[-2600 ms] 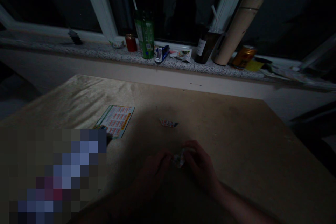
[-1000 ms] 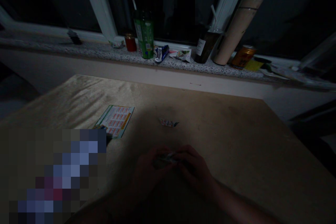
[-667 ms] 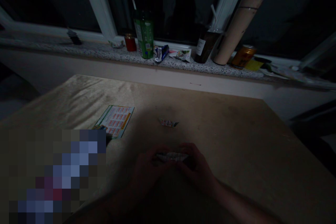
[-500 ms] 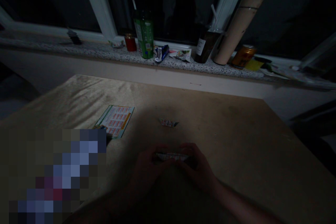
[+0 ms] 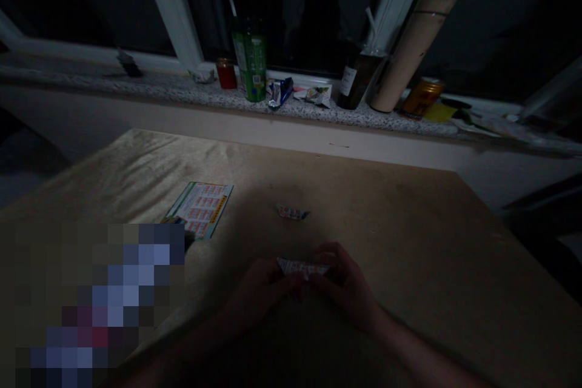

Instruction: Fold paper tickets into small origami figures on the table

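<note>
My left hand (image 5: 261, 288) and my right hand (image 5: 348, 282) meet in the shadow over the near part of the table. Between them is a folded paper (image 5: 302, 268), printed, with pointed ends and a boat-like outline. The left fingers pinch its left and lower side. On the right, my thumb presses the lower edge while the index finger curls over the right end. Just beyond the hands lies a smaller folded paper boat (image 5: 292, 212), printed in red and white, which neither hand touches. Dim light hides the detail of the fingertips.
A printed sheet (image 5: 204, 206) lies on the cloth-covered table (image 5: 386, 212) to the left, beside a blurred-out patch. On the windowsill (image 5: 177, 86) stand a green cup (image 5: 254, 66), a red jar (image 5: 226, 74), a dark drink cup (image 5: 357, 82), a tall flask (image 5: 411, 51) and an orange can (image 5: 422, 97).
The folded paper has tilted, and more of its printed face and its pointed left end show now. My left fingers have slid down from its upper edge.
</note>
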A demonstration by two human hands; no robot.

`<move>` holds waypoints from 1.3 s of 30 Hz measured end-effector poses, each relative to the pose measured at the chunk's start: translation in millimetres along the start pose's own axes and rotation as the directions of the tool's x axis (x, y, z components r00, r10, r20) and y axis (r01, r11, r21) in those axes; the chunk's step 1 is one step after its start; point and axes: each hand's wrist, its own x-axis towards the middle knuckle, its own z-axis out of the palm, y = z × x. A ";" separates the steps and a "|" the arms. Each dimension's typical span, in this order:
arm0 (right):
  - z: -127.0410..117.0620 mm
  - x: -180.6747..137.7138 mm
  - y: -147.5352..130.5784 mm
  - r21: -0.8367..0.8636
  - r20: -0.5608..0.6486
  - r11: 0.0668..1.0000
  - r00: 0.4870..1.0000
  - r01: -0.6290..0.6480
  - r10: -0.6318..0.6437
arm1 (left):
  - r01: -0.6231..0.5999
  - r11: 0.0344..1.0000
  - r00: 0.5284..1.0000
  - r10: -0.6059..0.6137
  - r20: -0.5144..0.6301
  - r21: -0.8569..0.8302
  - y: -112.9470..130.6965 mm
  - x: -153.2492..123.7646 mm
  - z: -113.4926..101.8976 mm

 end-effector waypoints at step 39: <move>-1.0 -1.1 -1.0 -0.158 0.263 0.987 0.964 0.000 0.042 | 0.021 0.995 0.997 -0.029 0.075 0.095 -2.4 -7.1 2.1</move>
